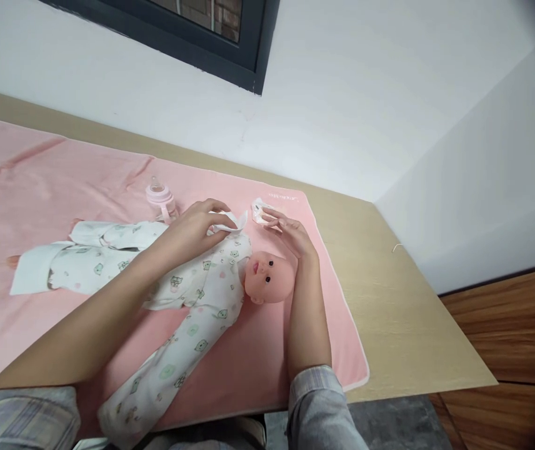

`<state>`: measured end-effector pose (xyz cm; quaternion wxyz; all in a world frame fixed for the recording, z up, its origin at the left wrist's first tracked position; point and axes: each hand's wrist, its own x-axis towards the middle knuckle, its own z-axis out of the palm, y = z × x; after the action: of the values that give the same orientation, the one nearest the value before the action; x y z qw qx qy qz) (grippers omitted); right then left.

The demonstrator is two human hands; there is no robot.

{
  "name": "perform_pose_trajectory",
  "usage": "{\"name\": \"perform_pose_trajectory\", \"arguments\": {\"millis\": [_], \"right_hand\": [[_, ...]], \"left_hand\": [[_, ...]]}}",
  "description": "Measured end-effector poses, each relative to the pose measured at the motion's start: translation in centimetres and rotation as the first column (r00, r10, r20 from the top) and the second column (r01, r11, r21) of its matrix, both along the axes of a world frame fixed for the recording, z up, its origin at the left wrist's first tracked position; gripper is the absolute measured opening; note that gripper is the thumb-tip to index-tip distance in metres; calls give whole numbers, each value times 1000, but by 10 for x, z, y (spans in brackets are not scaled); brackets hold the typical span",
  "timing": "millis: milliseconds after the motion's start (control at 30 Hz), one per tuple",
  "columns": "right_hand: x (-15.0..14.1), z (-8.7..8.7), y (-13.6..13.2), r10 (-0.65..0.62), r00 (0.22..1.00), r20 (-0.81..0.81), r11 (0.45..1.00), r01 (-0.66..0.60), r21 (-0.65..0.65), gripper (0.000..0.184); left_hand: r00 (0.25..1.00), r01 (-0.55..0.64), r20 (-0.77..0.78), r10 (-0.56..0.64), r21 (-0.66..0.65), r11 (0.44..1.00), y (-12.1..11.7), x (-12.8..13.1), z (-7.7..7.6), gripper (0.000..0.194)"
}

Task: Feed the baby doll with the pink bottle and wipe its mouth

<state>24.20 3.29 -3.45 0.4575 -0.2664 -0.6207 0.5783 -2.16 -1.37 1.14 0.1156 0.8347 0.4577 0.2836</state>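
Note:
A baby doll (270, 278) lies on its back, its head towards the right, dressed in a white patterned outfit (197, 281). Above the doll's chest, my left hand (202, 225) pinches a white wipe (237, 221) between thumb and fingers. Just past the doll's head is my right hand (293, 234), fingers stretched out and holding nothing. Its fingertips reach the edge of a small white packet (259, 209); whether they touch it I cannot tell. My left forearm hides part of the doll's body.
A pink blanket (230, 375) with a white edge covers most of the wooden table (370, 269). A pink-capped baby bottle (160, 199) stands beyond the doll, near my left hand. Behind the table rises a white wall (324, 112) with a dark window frame (249, 69).

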Motion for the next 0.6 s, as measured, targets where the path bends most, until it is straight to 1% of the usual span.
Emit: {"name": "perform_pose_trajectory", "arguments": {"millis": [67,100,133,200,267,367,400,467,533,600], "right_hand": [[-9,30,-19,42,985,167,986,-68,149,24],[-16,42,-29,60,962,266,976,-112,184,21],[-24,52,-38,47,937,346,970,-125,207,17],[-38,60,-50,-39,886,461,963,-90,254,12],[-49,60,-55,-128,849,512,952,-40,304,14],[-51,56,-54,-185,839,511,938,-4,346,19],[-49,56,-52,-209,842,498,936,25,350,19],[-39,55,-47,-293,836,464,927,129,353,17],[-25,52,-40,-388,806,446,905,242,350,15],[-9,45,-31,-465,768,441,879,341,334,14]], "left_hand": [[999,3,-37,-3,1,1000,3,-2,-2,32],[999,7,-48,-7,-2,1000,5,-2,-3,33],[998,13,-55,-13,-9,1000,6,-1,-3,34],[998,27,-55,-28,-31,999,7,-1,-4,35],[998,49,-39,-51,-52,997,8,-1,-5,35],[999,35,-1,-35,-66,997,9,-6,-3,37],[1000,14,13,-13,-65,998,9,-9,-1,39],[998,-31,46,34,-66,997,10,-16,3,40],[994,-63,81,70,-87,994,9,-25,10,37],[989,-89,105,103,-128,988,8,-37,18,36]]}}
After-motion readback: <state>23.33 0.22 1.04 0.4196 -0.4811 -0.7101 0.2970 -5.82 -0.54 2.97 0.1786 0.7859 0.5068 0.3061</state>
